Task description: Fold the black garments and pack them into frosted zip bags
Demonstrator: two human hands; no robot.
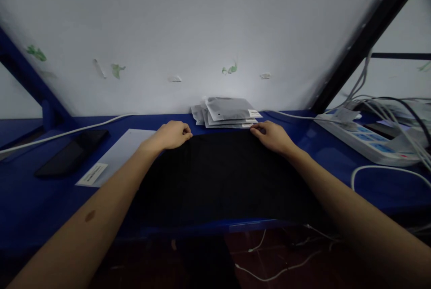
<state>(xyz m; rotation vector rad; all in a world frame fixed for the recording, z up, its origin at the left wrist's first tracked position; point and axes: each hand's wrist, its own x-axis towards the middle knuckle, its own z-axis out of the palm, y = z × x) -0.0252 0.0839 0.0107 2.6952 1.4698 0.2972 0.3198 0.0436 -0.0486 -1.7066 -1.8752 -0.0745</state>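
Black cloth (218, 176) lies spread flat in front of me on the blue surface (336, 163), its near edge reaching the front lip and its far edge just short of a small stack of grey pouches (229, 113) by the wall. Judging by how it lies, the spreading looks mostly done: the middle is smooth and only the far edge is in hand. My left hand (172, 135) is curled at the far left corner, fingers folded under and pinching the cloth's edge. My right hand (272, 136) grips the far right corner the same way, thumb and fingers closed on the fabric. Both arms stretch forward and slightly inward, wrists low, forearms over the cloth's sides. A white sheet (117, 156) lies left of the cloth beside a dark slab (72, 152), and a power strip (367, 141) with cables sits well to the right.
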